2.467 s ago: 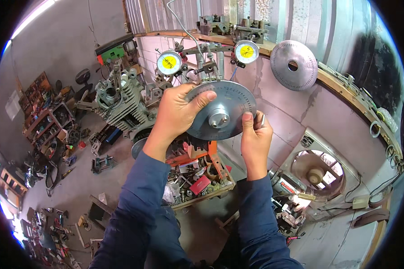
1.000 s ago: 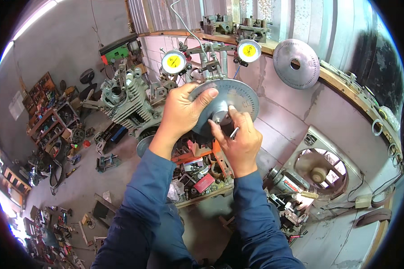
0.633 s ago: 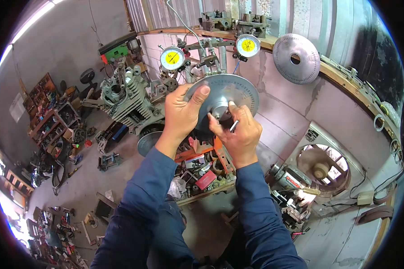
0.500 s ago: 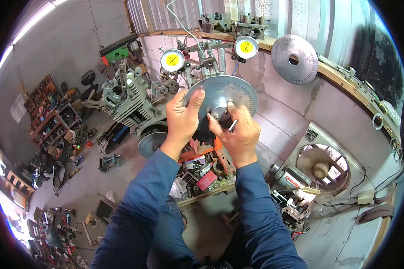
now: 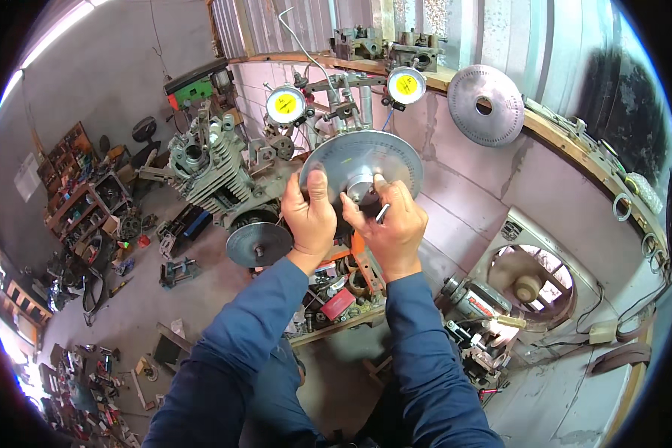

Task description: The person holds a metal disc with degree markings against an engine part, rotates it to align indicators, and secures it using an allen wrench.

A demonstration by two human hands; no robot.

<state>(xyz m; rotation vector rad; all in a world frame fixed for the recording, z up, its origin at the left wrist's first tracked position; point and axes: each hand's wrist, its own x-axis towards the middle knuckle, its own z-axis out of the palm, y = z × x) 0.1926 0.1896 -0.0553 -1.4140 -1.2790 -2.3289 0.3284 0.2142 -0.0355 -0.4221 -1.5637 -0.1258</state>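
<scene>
A graduated metal disc [image 5: 381,157] with tick marks along its rim and a raised hub [image 5: 361,186] in the middle stands tilted in front of me. My left hand [image 5: 310,220] is closed on its lower left rim, the thumb lying on the face. At the hub, my right hand [image 5: 393,224] pinches a thin bright rod, apparently a hex key [image 5: 383,213]; its far end is hidden by the fingers. Right-hand fingertips touch the hub. Behind the disc are two yellow-faced dial gauges, one left [image 5: 285,104] and one right [image 5: 406,86], on a metal frame.
A finned engine [image 5: 213,168] stands to the left, a smaller disc [image 5: 259,244] below it. Another graduated disc [image 5: 486,105] leans on the wall ledge. Under my hands is a parts bin with a red box [image 5: 338,304]. A fan [image 5: 528,287] sits at right; parts cover the left floor.
My left hand has slid lower along the disc's rim. My right hand stays at the hub with the rod. The whole view has shifted slightly, and the smaller disc shows more fully.
</scene>
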